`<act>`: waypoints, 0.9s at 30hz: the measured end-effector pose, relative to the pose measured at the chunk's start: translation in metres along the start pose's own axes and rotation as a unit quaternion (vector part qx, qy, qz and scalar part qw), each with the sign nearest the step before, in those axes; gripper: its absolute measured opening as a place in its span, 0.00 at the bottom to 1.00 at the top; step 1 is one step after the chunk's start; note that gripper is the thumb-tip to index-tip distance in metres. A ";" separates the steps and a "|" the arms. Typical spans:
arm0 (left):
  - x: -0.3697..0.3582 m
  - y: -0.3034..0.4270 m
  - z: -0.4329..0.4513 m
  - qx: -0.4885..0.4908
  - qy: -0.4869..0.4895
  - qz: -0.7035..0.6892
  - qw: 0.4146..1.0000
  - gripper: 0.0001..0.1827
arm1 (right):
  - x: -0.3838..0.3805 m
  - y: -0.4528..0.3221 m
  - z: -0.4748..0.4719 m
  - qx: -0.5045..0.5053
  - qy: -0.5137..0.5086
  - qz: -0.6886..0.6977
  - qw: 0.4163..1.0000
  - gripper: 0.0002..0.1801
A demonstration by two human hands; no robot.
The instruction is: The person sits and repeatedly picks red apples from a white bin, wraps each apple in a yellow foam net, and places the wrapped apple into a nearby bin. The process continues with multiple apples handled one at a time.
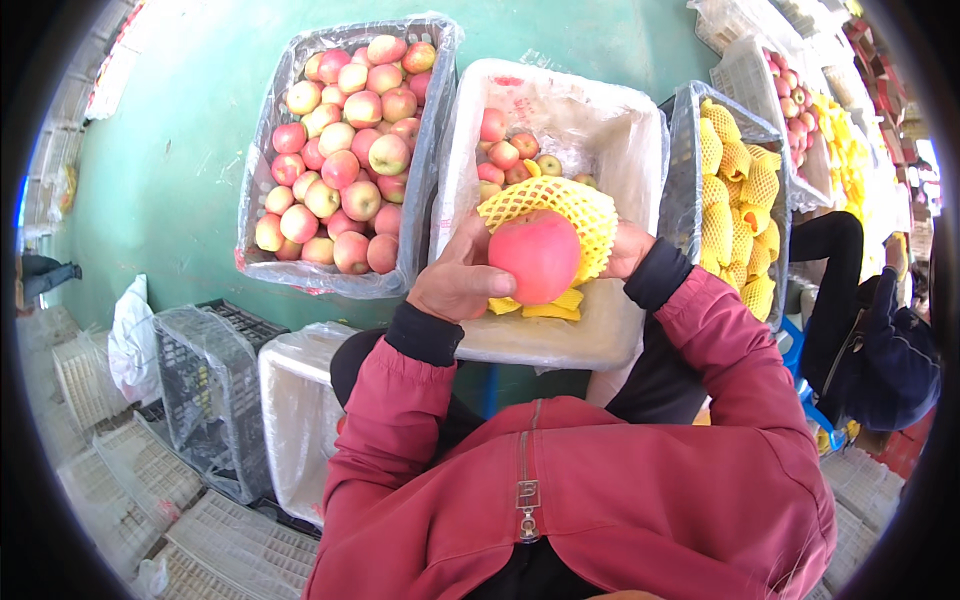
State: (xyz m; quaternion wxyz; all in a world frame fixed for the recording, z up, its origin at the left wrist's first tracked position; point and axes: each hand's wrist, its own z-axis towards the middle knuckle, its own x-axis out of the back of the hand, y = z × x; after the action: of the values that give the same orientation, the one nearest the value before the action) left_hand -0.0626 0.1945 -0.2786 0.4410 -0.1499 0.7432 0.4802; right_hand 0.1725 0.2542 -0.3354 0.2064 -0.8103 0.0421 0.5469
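Observation:
A large red apple (536, 255) is held above the white crate in front of me. My left hand (459, 274) grips it from the side, with the thumb across its front. Behind the apple spreads a yellow foam net sleeve (577, 199), and my right hand (630, 247) holds its far right side; most of those fingers are hidden by the net. Beneath my hands the white plastic-lined crate (622, 142) contains several smaller apples (504, 154) at its back left. More yellow foam sleeves (553, 306) lie in its near part.
On the left stands a grey lined crate (259, 180) heaped with apples. A crate of net-wrapped apples (739, 202) is at the right, and a seated person (862, 337) is beyond it. Crates (214, 405) stand at lower left on the green floor (187, 150).

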 end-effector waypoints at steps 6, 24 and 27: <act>0.011 0.003 0.009 -0.006 -0.023 0.032 0.999 0.50 | -0.008 -0.008 0.003 0.111 0.026 0.005 0.993 0.24; 0.001 -0.032 0.058 -0.217 0.271 0.302 0.888 0.34 | -0.073 -0.022 -0.017 0.420 0.175 -0.630 0.629 0.15; 0.001 -0.032 0.060 -0.232 0.279 0.414 0.835 0.35 | -0.066 -0.021 -0.012 0.432 0.139 -0.746 0.488 0.16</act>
State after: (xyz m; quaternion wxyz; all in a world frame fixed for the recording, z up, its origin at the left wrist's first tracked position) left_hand -0.0119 0.2294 -0.3065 -0.0728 -0.0544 0.6942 0.7140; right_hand 0.1623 0.2584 -0.2658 0.8525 -0.4137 -0.3191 -0.0175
